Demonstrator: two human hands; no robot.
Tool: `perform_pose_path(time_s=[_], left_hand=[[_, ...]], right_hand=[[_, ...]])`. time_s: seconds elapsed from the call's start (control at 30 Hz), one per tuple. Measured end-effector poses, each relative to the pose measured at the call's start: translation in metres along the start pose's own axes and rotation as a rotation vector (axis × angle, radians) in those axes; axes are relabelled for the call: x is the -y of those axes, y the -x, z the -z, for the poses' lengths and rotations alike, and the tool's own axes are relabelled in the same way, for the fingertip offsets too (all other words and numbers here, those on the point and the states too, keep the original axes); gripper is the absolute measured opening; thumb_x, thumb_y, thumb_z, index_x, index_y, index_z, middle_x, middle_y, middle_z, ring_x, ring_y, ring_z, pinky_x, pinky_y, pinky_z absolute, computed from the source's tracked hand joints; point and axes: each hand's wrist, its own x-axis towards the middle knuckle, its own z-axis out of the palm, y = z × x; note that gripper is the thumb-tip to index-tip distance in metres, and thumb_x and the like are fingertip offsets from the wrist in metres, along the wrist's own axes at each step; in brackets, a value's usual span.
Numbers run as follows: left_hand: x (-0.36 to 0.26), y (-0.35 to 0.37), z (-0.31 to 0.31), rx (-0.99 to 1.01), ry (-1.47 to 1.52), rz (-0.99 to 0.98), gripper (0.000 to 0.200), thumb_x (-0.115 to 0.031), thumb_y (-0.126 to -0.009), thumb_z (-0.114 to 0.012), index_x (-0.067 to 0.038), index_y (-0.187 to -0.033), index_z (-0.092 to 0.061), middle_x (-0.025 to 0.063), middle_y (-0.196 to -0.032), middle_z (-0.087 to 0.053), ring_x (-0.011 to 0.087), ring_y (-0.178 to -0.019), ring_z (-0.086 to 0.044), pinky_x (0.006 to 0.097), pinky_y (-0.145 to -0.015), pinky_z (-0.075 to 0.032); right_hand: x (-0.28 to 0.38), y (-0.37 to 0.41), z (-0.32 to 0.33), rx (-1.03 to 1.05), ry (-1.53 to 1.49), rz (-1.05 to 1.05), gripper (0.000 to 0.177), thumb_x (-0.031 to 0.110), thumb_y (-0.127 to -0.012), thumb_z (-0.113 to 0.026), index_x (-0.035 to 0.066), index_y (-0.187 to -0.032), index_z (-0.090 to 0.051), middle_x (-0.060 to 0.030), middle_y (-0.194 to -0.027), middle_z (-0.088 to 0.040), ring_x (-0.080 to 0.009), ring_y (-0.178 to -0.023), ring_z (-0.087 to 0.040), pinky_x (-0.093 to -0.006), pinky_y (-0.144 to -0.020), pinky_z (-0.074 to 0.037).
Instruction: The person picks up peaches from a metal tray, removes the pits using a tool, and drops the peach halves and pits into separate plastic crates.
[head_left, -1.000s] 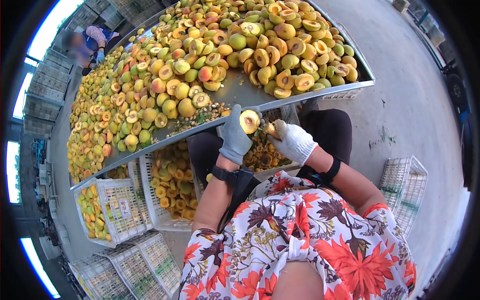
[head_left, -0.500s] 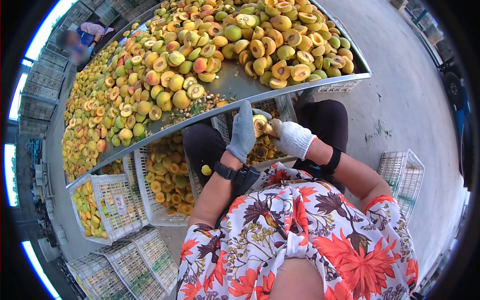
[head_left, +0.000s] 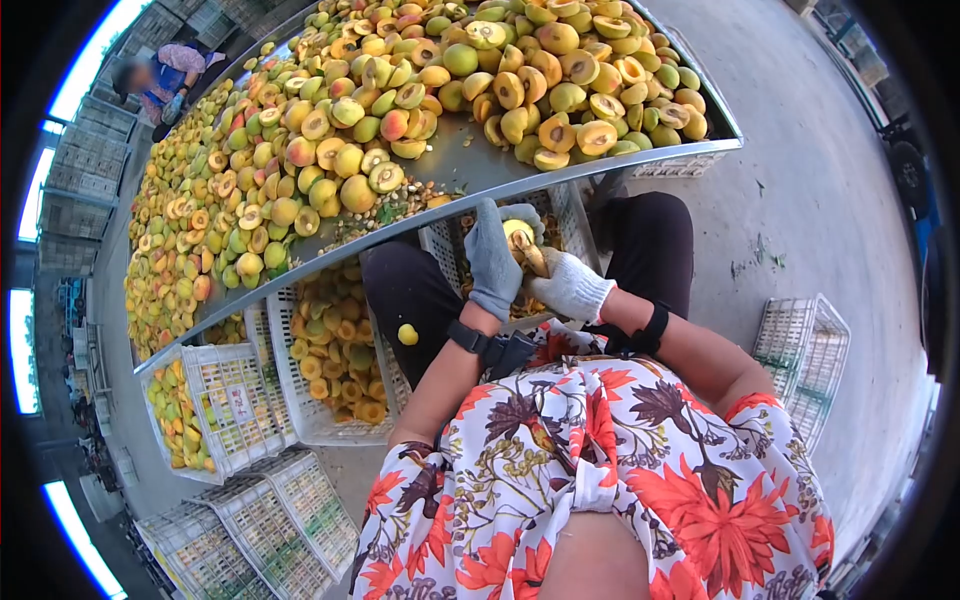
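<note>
My left hand [head_left: 493,262], in a grey glove, is closed around a yellow peach half [head_left: 518,231], cut face up. My right hand [head_left: 572,288], in a white knitted glove, grips a short tool [head_left: 536,262] with a wood-coloured handle. Its front end meets the peach flesh; the exact tip is hard to make out. Both hands are over my lap, just below the metal table edge [head_left: 440,213]. Under them, between my knees, stands a white crate [head_left: 573,215] with cut fruit in it, partly hidden by my hands.
Whole and halved peaches [head_left: 300,150] heap the metal table. Pits and scraps [head_left: 390,205] lie near its edge. Crates of peach halves [head_left: 340,432] and fruit [head_left: 232,410] stand at left, another crate [head_left: 800,350] at right. A co-worker [head_left: 170,80] sits at far left.
My right hand has shifted slightly down and left, and the tool now points more steeply up into the peach half. The left fingers wrap further around the fruit.
</note>
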Motion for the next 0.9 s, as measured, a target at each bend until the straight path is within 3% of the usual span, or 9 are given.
perform_pose_path(time_s=[0.17, 0.27, 0.3, 0.4, 0.57, 0.67, 0.8, 0.83, 0.9], left_hand=[[-0.009, 0.004, 0.000, 0.046, -0.091, 0.041, 0.066, -0.055, -0.103, -0.033, 0.002, -0.090, -0.066, 0.0116, -0.077, -0.069, 0.0216, -0.067, -0.067, 0.0323, -0.068, -0.056], [-0.007, 0.001, 0.007, 0.094, -0.006, 0.103, 0.068, -0.055, -0.103, -0.033, 0.002, -0.086, -0.066, 0.0123, -0.075, -0.068, 0.0218, -0.064, -0.066, 0.0315, -0.066, -0.056], [-0.007, 0.001, 0.010, 0.130, -0.020, 0.095, 0.068, -0.055, -0.103, -0.034, 0.002, -0.085, -0.066, 0.0127, -0.075, -0.068, 0.0220, -0.064, -0.066, 0.0318, -0.065, -0.056], [-0.018, 0.002, 0.012, 0.211, -0.074, 0.079, 0.069, -0.056, -0.102, -0.035, 0.001, -0.080, -0.066, 0.0133, -0.074, -0.068, 0.0225, -0.062, -0.065, 0.0330, -0.064, -0.055], [-0.024, 0.004, 0.009, 0.261, 0.027, 0.190, 0.066, -0.056, -0.101, -0.037, -0.003, -0.070, -0.061, 0.0110, -0.069, -0.063, 0.0230, -0.060, -0.064, 0.0348, -0.063, -0.055], [-0.026, 0.003, 0.005, 0.364, 0.219, 0.259, 0.073, -0.054, -0.103, -0.035, 0.002, -0.069, -0.066, 0.0137, -0.070, -0.069, 0.0211, -0.059, -0.065, 0.0308, -0.063, -0.055], [-0.030, 0.001, -0.007, 0.388, -0.257, 0.085, 0.071, -0.051, -0.106, -0.027, -0.001, -0.071, -0.064, 0.0096, -0.071, -0.065, 0.0188, -0.064, -0.063, 0.0319, -0.067, -0.054], [-0.025, -0.011, -0.001, 0.405, -0.313, 0.068, 0.072, -0.050, -0.106, -0.026, 0.000, -0.073, -0.065, 0.0097, -0.072, -0.066, 0.0183, -0.065, -0.064, 0.0312, -0.068, -0.053], [-0.027, -0.021, 0.010, 0.362, -0.372, 0.007, 0.073, -0.051, -0.106, -0.028, 0.001, -0.075, -0.069, 0.0080, -0.071, -0.067, 0.0148, -0.065, -0.062, 0.0268, -0.067, -0.052]], right_hand=[[-0.006, -0.003, 0.001, 0.023, 0.281, -0.001, 0.039, 0.029, -0.082, -0.064, -0.002, -0.104, -0.062, -0.0246, -0.089, -0.068, -0.0393, -0.082, -0.067, -0.0424, -0.072, -0.054], [0.018, 0.006, 0.013, 0.208, -0.166, -0.016, 0.037, 0.031, -0.082, -0.065, -0.001, -0.102, -0.063, -0.0181, -0.082, -0.069, -0.0287, -0.073, -0.068, -0.0382, -0.068, -0.054], [0.023, 0.005, 0.016, 0.289, -0.187, -0.157, 0.035, 0.031, -0.083, -0.066, 0.000, -0.097, -0.065, -0.0113, -0.077, -0.068, -0.0203, -0.069, -0.066, -0.0353, -0.065, -0.053], [0.003, -0.003, 0.007, 0.284, -0.131, 0.009, 0.034, 0.031, -0.082, -0.066, 0.000, -0.095, -0.065, -0.0096, -0.076, -0.068, -0.0189, -0.068, -0.066, -0.0353, -0.064, -0.053], [-0.011, 0.002, 0.022, 0.787, -1.020, -0.468, 0.019, 0.024, -0.092, -0.069, 0.008, -0.100, -0.065, -0.0020, -0.069, -0.061, -0.0108, -0.052, -0.057, -0.0242, -0.042, -0.043], [-0.030, 0.004, 0.010, 0.773, -1.216, -0.348, 0.021, 0.022, -0.093, -0.068, 0.007, -0.107, -0.063, -0.0018, -0.082, -0.064, -0.0127, -0.065, -0.062, -0.0251, -0.055, -0.049], [-0.055, 0.022, 0.015, 0.795, -1.446, -0.190, 0.023, 0.020, -0.096, -0.062, 0.007, -0.115, -0.062, -0.0027, -0.098, -0.066, -0.0156, -0.090, -0.066, -0.0267, -0.077, -0.054], [-0.062, 0.025, 0.018, 0.687, -1.563, -0.291, 0.025, 0.021, -0.097, -0.060, 0.007, -0.117, -0.062, -0.0045, -0.101, -0.067, -0.0153, -0.094, -0.066, -0.0276, -0.081, -0.055], [-0.058, 0.013, 0.041, 0.660, -1.024, -0.275, 0.025, 0.022, -0.092, -0.065, 0.006, -0.112, -0.064, -0.0037, -0.091, -0.068, -0.0141, -0.088, -0.067, -0.0288, -0.075, -0.055]])
